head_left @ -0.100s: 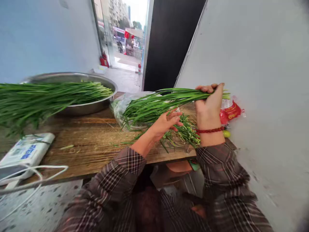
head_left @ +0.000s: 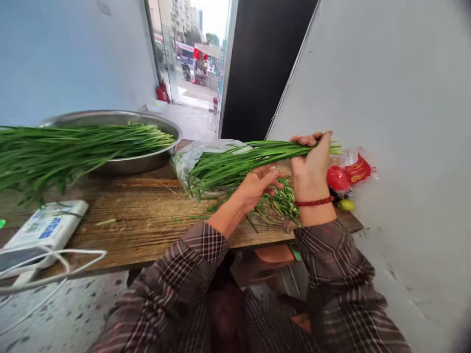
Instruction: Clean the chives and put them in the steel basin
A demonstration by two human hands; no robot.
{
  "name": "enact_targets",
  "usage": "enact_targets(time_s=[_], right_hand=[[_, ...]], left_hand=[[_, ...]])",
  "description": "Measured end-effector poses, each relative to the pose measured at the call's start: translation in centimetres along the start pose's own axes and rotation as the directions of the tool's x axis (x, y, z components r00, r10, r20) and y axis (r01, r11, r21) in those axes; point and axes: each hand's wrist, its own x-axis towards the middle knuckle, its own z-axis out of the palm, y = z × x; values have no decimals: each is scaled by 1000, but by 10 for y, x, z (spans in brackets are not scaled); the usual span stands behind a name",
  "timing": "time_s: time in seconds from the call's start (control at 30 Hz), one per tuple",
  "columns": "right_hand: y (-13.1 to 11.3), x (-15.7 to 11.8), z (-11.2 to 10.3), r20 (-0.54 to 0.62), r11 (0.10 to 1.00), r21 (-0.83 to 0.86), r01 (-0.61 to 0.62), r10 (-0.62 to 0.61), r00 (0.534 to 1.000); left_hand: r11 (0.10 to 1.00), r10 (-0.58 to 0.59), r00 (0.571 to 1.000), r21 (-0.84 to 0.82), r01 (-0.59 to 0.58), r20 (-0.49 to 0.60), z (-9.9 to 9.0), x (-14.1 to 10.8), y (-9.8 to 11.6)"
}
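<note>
Chives long, green, pale-ended

Passage, one: on my feed, open bench between white packet and left hand. Obstacles: metal basin behind, plastic bag beyond the hand, right-side wall.

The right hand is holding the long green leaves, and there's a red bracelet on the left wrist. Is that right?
Not quite: the red bracelet is on the right wrist, not the left, as the head view shows. The right hand is indeed holding the long green leaves.
</note>
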Motion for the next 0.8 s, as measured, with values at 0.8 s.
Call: enact_targets(time_s=[0.8], right_hand=[[-68, 57, -45, -206, 988, 84, 131, -111, 972]], left_hand=[[-250, 193, 962, 938, 240, -194, -118, -58, 62]])
